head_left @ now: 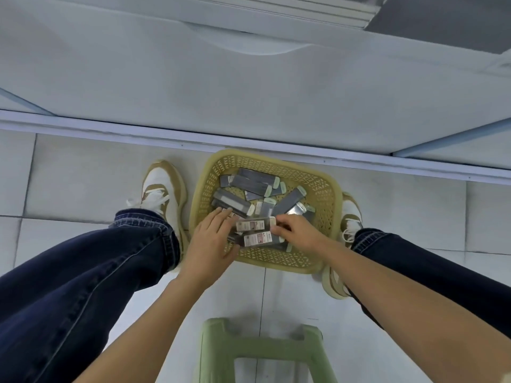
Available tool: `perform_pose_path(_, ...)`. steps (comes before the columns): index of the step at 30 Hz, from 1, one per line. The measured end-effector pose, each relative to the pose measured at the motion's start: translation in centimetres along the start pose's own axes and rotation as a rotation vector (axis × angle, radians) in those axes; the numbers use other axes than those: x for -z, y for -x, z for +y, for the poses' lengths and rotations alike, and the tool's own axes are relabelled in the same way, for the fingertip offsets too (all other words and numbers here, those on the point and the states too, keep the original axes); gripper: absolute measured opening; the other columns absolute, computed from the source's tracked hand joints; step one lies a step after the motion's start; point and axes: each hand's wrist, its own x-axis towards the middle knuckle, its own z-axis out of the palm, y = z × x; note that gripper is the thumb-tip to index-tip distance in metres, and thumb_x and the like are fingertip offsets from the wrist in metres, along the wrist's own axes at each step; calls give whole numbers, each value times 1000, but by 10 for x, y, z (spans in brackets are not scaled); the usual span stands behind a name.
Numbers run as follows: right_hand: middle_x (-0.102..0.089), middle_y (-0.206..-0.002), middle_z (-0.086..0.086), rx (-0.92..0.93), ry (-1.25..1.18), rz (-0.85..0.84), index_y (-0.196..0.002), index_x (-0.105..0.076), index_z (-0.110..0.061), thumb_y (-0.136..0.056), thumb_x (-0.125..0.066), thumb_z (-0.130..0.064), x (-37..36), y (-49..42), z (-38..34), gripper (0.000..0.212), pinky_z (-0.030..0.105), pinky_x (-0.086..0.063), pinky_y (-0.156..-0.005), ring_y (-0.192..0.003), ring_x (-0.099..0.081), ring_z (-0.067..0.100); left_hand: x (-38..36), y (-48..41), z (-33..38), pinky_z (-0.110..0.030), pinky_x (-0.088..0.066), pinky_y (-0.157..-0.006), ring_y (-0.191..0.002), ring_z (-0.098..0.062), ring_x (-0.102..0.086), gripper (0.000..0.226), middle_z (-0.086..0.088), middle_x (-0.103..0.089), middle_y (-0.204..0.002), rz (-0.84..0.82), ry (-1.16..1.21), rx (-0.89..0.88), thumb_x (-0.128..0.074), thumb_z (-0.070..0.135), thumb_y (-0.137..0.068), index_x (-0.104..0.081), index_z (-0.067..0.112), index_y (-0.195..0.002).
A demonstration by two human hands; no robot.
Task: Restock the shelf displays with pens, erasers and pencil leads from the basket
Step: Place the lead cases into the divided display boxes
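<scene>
Your basket (pixel 329 189) sat on the floor (pixel 83 175), holding the lead packs (pixel 253 183). Your left hand (pixel 213 236) lay flat-fingered on some; your right hand (pixel 294 230) pinched the end of one labelled pack (pixel 254 225). They looked light, stiff, slick: best gripped across the long edges.

Basket (pixel 326 186): on the floor (pixel 83 175), left shoe (pixel 160 186) to its left, right shoe (pixel 351 214) to its right.
Shelf (pixel 249 92): just beyond the basket.
Lead packs (pixel 250 183): in the basket.
Stool (pixel 221 352): near side, apart.
</scene>
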Motion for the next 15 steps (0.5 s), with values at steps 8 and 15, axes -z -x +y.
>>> perform_pose_path(8, -66, -84, 10, 154, 10, -191, -97, -69, -8, -93, -62, -28, 14, 14, -6, 22, 22, -39, -60, -65, -51, 8, -21, -26, 29, -27, -48, -62, -74, -14, -64, 28, 9, -68, -76, -511, 440, 315, -84, 36, -70, -63, 24, -86)
perform_pose_path(15, -70, -90, -4, -32, -386, 225, -103, -65, -24, -91, -64, -27, 2, 9, 14, 12, 23, -54, -72, -81, -66, 13, -14, -8, 17, -33, -45, -61, -78, -23, -72, 14, -7, -76, -87, -507, 924, 538, -69, 15, -88, -64, 11, -100)
